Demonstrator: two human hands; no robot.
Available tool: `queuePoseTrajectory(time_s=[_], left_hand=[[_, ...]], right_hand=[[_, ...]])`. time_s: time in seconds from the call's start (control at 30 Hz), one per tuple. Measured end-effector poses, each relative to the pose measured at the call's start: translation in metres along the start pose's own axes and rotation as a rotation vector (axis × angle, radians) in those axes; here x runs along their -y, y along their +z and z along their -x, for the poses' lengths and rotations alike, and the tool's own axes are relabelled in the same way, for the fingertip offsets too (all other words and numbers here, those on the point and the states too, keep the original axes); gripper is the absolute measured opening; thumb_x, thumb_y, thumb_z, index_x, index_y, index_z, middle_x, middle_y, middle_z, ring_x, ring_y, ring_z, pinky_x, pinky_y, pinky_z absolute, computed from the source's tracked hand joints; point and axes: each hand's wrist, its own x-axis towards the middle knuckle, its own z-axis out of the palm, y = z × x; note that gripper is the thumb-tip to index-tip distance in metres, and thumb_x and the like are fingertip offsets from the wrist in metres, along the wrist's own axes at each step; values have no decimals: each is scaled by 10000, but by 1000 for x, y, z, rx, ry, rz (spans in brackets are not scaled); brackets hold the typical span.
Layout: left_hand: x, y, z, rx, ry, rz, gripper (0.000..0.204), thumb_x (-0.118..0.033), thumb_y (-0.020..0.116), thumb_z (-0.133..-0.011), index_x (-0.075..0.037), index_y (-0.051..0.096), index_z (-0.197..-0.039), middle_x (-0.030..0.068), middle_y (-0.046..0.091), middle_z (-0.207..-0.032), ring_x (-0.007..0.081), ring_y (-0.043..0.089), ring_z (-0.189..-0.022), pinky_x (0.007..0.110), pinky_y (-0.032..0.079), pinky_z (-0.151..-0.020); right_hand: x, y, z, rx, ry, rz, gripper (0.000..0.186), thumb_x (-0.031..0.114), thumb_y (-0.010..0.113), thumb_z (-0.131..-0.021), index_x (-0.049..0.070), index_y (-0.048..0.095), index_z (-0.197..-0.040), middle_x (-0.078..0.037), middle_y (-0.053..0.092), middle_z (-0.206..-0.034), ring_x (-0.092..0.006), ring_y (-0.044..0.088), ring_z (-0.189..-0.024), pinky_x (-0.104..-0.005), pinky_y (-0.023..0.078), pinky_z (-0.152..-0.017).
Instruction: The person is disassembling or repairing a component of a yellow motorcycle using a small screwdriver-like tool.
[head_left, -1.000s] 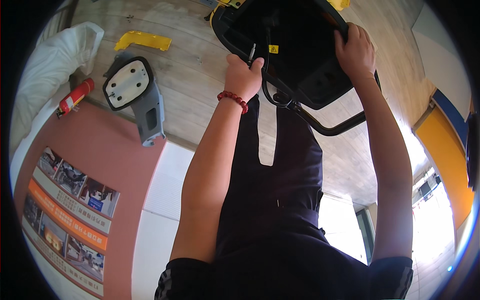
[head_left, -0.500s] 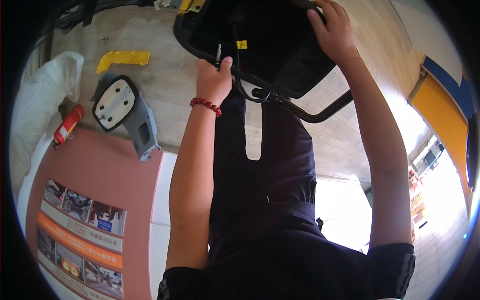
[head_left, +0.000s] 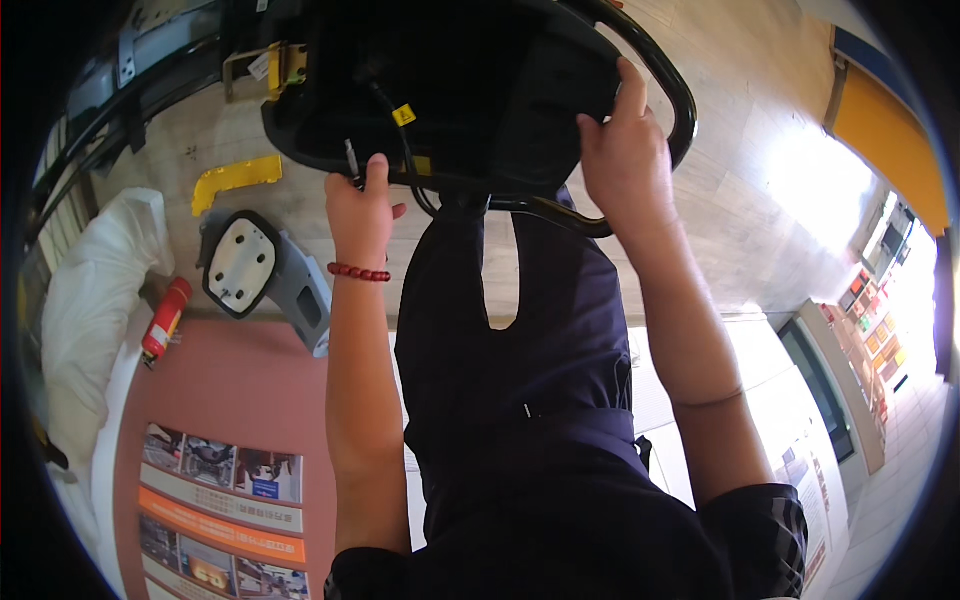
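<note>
A large dark panel [head_left: 480, 110], black with rounded corners, fills the upper middle in front of my legs. My left hand [head_left: 360, 222], with a red bead bracelet on its wrist, is closed at the panel's near left edge, thumb pointing up. A slim silver-tipped piece [head_left: 351, 158] sticks up beside that thumb; its lower part is hidden by the hand. On the right, my right hand [head_left: 632, 170] grips the panel's edge, thumb on the dark face; some fingers are hidden. A black cable [head_left: 408, 150] with a yellow warning tag [head_left: 403, 115] runs across the panel.
A curved black tube [head_left: 684, 110] rounds the panel's right side. On the floor at left lie a yellow bracket-shaped strip [head_left: 237, 183], a grey part with a pale plate [head_left: 243, 262] and a red fire extinguisher [head_left: 166, 318]. White sheeting [head_left: 100, 290] drapes something at far left.
The panel has shifted left and nearer to me, both hands moving with it. The right hand has come down beside its edge. More of the curved tube shows at the right.
</note>
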Motion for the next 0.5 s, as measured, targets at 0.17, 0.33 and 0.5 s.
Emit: queuePoseTrajectory(time_s=[0.17,0.33,0.5], left_hand=[[1,-1,-3,-6,-9,69,339,-260,640,-944,41,497,-1004,80,549,-853,133,594,-694,278,607,-529],[-4,2,-4,-30,-67,42,329,-256,629,-949,28,472,-1008,55,510,-795,119,563,-653,292,609,-526],[-5,2,-1,8,-80,113,316,-270,625,-958,-30,432,-1025,32,451,-735,88,424,-515,352,604,-574]], right_hand=[[6,8,-16,-30,120,-145,498,67,657,-858,-55,388,-1258,-323,630,-977,-476,637,-934,-495,521,-817],[2,15,-32,38,165,-112,371,113,654,-875,-61,417,-1102,-334,638,-909,-494,635,-916,-518,510,-814],[0,16,-26,-34,123,-242,319,69,633,-869,-49,409,-1063,-304,628,-896,-488,627,-866,-526,509,-774]])
